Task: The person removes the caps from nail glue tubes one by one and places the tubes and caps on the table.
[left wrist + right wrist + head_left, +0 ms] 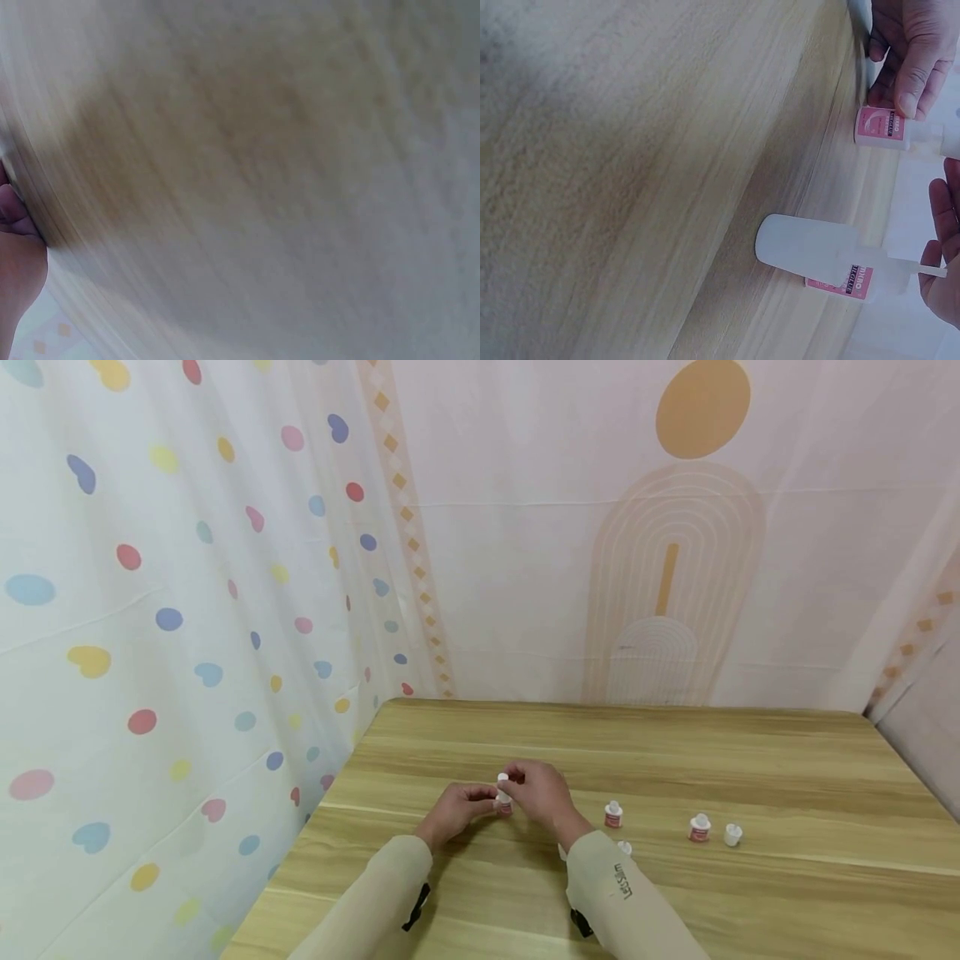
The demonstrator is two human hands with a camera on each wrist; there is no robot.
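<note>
My left hand (461,810) pinches a small nail glue bottle (881,127) with a pink label, held upright over the table. Above its neck, my right hand (542,789) grips a white cap (502,778) between thumb and fingers. The cap lines up with the bottle; its lower end is partly hidden by my fingers. At the left edge of the left wrist view only part of the left hand (19,274) shows. Another nail glue bottle (840,287), uncapped with a thin white nozzle, stands behind a white cap (802,244) in the right wrist view.
To the right on the wood-grain table (795,777) stand two open bottles, a nearer one (613,815) and a farther one (700,828). A loose white cap (732,835) is beside the farther one. Another cap (625,847) shows past my right sleeve. Patterned curtains (525,568) border the table.
</note>
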